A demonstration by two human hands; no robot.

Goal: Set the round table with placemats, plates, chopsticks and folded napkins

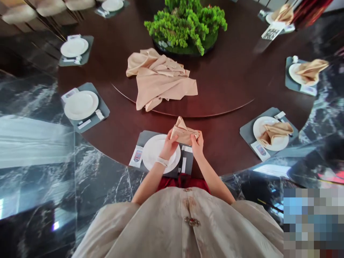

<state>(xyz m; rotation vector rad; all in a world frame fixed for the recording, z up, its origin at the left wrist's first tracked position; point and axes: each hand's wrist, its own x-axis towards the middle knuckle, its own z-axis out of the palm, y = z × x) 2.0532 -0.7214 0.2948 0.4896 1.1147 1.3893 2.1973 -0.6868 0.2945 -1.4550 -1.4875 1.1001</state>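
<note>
**Place settings around a round table, left to right.** Far left, black marble floor (34,172) with white veining surrounds the dark wooden table (113,143). Upper left, a white plate (74,47) rests on a grey placemat (90,44). Below it, a second white plate (81,105) rests on another grey placemat (103,111), beside a small printed card (70,95).

Centre foreground, the person's left hand (168,146), with a pale bracelet (162,162) at the wrist, grips one end of a folded peach cloth napkin (184,132). The right hand (197,144) grips the other end, its fingers curled over the fold. The napkin is held in the air above the right part of the nearest white plate (157,154), which lies on a grey placemat (142,138).

Beyond the hands, a loose peach napkin (158,80) lies crumpled on a dark turntable (223,96), in front of a green foliage centrepiece (185,25).

Right of frame, two white plates (259,129) (292,73) each hold a loosely folded peach napkin (275,132) (311,71). Upper right, a QR-code card (271,31) stands on the table.
</note>
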